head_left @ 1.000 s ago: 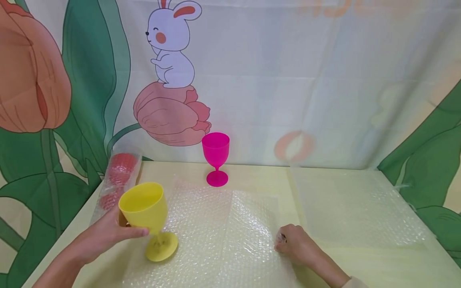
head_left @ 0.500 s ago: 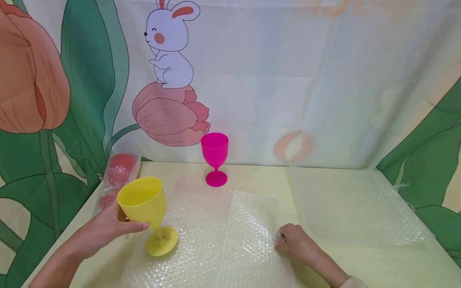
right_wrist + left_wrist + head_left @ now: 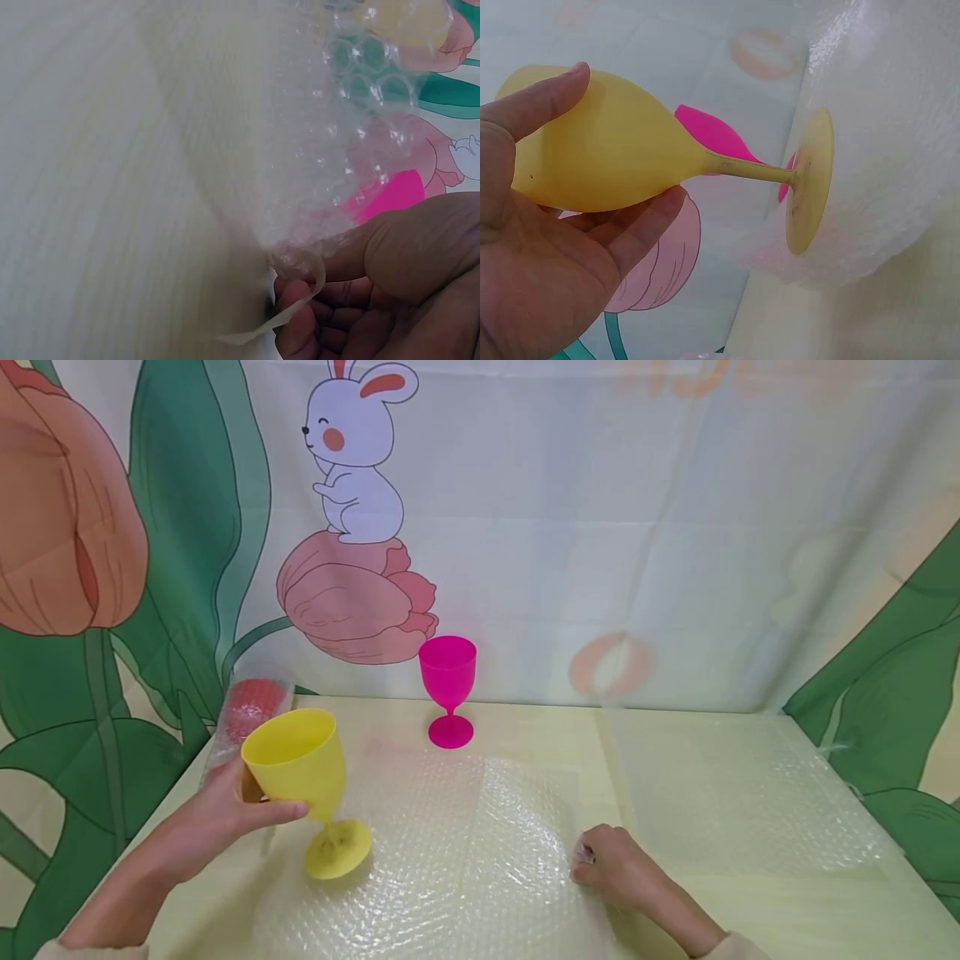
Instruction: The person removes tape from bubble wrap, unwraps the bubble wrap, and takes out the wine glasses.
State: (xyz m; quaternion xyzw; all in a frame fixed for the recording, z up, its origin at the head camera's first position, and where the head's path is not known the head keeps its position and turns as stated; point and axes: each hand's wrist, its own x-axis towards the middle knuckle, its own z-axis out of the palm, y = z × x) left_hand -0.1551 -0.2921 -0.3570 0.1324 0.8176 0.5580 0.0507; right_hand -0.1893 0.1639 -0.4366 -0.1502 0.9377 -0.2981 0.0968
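My left hand grips a yellow plastic goblet round its bowl. The goblet leans a little, its foot over the left part of a bubble wrap sheet. In the left wrist view the thumb lies across one side of the bowl and fingers curl round the other; the stem and foot stick out free. My right hand pinches the right edge of the sheet. From the right wrist, the bubble wrap rises from the thumb and fingertips, with a thin loose strip hanging there.
A magenta goblet stands upright behind the sheet. At the back left lies a red, bubble-wrapped bundle, partly hidden by the yellow goblet. Another bubble wrap sheet lies flat on the right. A printed cloth hangs behind the table.
The yellow goblet has risen steadily in my left hand, and its foot sits higher over the sheet. My right hand keeps its place on the sheet's edge.
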